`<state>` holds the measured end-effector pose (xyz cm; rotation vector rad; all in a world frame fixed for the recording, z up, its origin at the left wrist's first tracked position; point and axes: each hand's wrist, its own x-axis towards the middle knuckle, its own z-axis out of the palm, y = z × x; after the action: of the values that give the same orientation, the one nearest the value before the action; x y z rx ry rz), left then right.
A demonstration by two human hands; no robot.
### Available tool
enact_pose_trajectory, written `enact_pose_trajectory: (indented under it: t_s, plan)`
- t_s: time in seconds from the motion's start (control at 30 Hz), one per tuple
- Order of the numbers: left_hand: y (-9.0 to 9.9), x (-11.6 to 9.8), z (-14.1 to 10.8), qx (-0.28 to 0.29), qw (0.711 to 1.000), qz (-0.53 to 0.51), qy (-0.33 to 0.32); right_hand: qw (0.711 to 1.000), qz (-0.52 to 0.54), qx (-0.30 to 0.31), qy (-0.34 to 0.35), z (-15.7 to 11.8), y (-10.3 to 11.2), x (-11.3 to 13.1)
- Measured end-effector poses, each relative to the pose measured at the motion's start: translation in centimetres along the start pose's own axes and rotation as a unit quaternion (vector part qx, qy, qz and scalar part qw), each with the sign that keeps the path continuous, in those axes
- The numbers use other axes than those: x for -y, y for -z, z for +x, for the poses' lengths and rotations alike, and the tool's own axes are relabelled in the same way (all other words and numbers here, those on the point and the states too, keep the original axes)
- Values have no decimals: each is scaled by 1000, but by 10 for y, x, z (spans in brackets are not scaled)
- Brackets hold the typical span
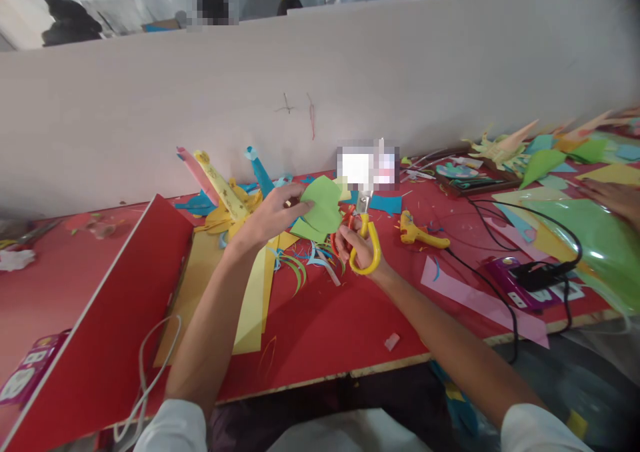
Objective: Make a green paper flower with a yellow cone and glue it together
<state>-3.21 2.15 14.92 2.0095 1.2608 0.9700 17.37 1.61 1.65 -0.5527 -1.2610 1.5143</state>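
My left hand [281, 213] is closed on a rounded piece of green paper [324, 205], gripping its left side between thumb and fingers. Another green sheet shows just beneath it. In my right hand [359, 242] are scissors with yellow handles [373, 255], their blades pointing up and away beside the green paper. Something red also shows at the right hand's fingers. Thin paper strips [297, 272] in green, blue and white lie on the red table [330, 325] below the hands.
Paper cones [220, 189] stand at back left, behind yellow sheets [250, 312]. A red divider [110, 305] rises at left. Rightward lie a yellow glue gun [423, 233], a pink strip [480, 299], a purple power strip [523, 285] and cables. Another person's hand [615, 199] is at far right.
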Motion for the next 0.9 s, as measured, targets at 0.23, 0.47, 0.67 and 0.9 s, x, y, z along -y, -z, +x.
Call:
enact_pose_trajectory:
  t_s: [0.23,0.47,0.67,0.9]
  plan:
    - [-7,5,2,61,998,26,-11,997,16,-72,-24,-1,3,-10]
    - [-39,13,5,24,999,-28,29,995,-26,-97,-5,-2,-2,-4]
    - [-40,18,8,-105,993,-41,44,994,-104,-23,18,-5,1,2]
    - [-15,15,4,-170,982,-85,2,995,-93,26,-22,-2,-4,-18]
